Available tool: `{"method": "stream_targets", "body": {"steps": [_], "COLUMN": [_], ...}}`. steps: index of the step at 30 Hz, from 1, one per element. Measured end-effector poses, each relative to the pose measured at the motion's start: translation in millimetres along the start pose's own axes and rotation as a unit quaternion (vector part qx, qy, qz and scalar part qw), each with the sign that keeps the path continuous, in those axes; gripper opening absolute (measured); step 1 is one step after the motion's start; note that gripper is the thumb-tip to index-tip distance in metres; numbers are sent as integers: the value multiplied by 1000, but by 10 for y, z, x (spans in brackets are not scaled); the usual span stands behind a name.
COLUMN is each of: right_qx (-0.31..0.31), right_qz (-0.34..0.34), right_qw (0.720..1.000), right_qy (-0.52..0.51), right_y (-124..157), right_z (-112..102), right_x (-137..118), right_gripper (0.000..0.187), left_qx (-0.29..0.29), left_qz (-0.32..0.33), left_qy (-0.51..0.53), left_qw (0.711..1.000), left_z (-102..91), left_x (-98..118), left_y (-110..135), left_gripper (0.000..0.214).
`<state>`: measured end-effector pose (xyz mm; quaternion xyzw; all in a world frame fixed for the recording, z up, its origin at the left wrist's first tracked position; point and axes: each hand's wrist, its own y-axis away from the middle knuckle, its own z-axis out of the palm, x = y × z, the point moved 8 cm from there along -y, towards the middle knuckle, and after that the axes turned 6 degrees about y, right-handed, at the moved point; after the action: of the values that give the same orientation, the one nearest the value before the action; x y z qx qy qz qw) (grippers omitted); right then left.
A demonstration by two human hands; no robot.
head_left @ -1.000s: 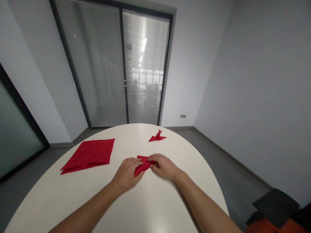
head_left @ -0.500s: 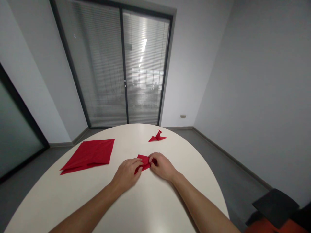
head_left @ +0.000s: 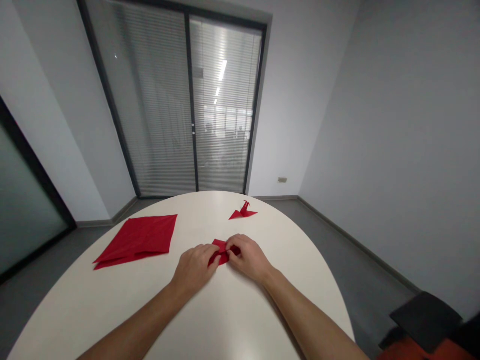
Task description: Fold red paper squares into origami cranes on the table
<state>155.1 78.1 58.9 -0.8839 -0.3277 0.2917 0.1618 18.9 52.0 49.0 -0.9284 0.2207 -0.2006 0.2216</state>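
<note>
A small folded sheet of red paper [head_left: 220,245] lies on the table between my two hands, partly covered by the fingers. My left hand [head_left: 195,267] grips its left side, with the thumb below and the fingers on top. On the right, my right hand [head_left: 247,256] pinches the paper's right edge between thumb and fingertips. The exact fold under the fingertips is hidden. Beyond my right hand stands a red origami crane [head_left: 243,211] with its wings spread.
A loose stack of larger red paper [head_left: 140,236] rests at the left of the round white table [head_left: 210,320]. A black and orange chair [head_left: 425,320] is at the lower right. Behind the table is a glass partition with blinds [head_left: 161,110].
My right hand has shifted slightly left, drawing its pinch closer to my left hand and covering more of the paper. My left hand stays nearly in place.
</note>
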Motion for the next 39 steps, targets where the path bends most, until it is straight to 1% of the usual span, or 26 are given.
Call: {"method": "stream_targets", "body": {"steps": [4,8,11,15,19,21,23,26,29,32,36,39], "right_qx": [14,40,55,60,43,25,6,-17,-23,-27,-33,-48], "right_qz": [-7,5,29,61,83,82,70,49,31,16,-3,-22], "right_qw": [999,996,989,970,965,969,973,979,989,995,998,997], "right_qy": [-28,-78,-138,-229,-245,-233,-219,-195,-146,-96,-56,-49], "right_y": [-17,-10,11,27,27,28,31,41,46,46,55,70], "right_z": [-41,-57,-7,83,137,163,193,227,211,179,163,188], "right_x": [-45,7,97,175,177,170,165,168,160,131,94,64], "right_gripper": [22,42,55,72,80,80,76,65,55,50,51,50], "left_qx": [10,37,56,86,111,114,116,114,106,105,106,112], "left_qz": [-22,-40,-54,-88,-147,-178,-201,-217,-227,-222,-216,-223], "left_qy": [-8,18,47,114,216,253,285,347,389,386,327,283], "left_qw": [1000,998,996,986,959,944,930,905,887,889,914,926], "left_z": [-41,-95,-111,-114,-73,-29,18,105,194,227,188,121], "left_x": [-42,-94,-142,-258,-444,-539,-620,-703,-761,-792,-799,-765], "left_y": [1,-13,-23,-22,-15,-12,-8,-5,7,18,27,28], "left_gripper": [24,27,29,29,27,25,23,21,22,20,22,25]}}
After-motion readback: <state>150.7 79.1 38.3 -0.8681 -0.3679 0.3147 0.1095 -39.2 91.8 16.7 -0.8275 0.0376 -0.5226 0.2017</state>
